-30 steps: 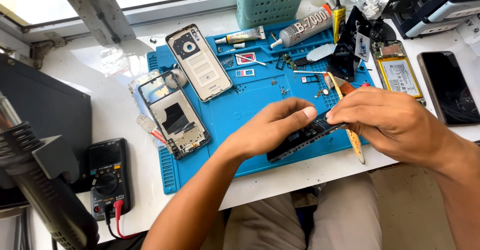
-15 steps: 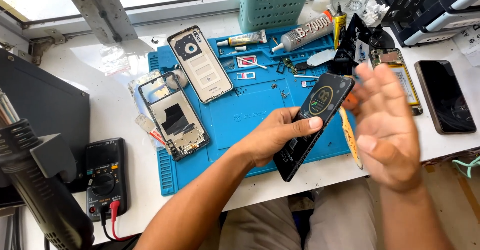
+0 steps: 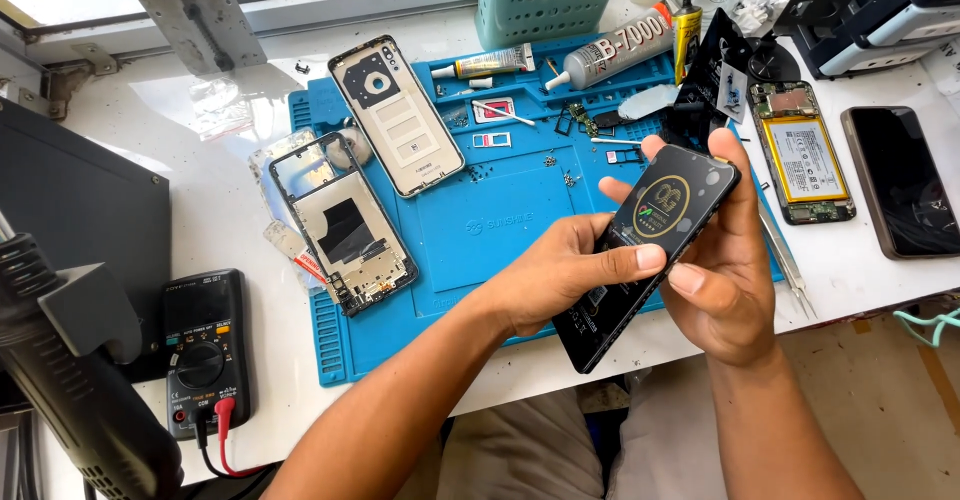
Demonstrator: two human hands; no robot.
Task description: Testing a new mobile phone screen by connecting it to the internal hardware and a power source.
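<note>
Both my hands hold a long black phone screen panel [image 3: 672,208] with a round gold and green sticker, tilted up above the front edge of the blue repair mat [image 3: 480,230]. My left hand [image 3: 560,275] grips its lower middle, thumb lying across the face. My right hand [image 3: 715,260] cups the upper end, fingers behind it and thumb on the edge. On the mat's left lie a phone mid-frame [image 3: 345,225] and a pale back cover [image 3: 395,115].
Glue tubes [image 3: 610,55], small screws and parts litter the mat's far side. An opened phone with its battery [image 3: 800,155] and a dark phone [image 3: 900,180] lie at right, tweezers [image 3: 785,260] beside my right hand. A multimeter [image 3: 205,350] sits front left, a teal basket [image 3: 545,0] behind.
The black panel went from lying flat on the mat under both hands to being lifted and tilted. My right hand swung off it, then took hold of its upper end.
</note>
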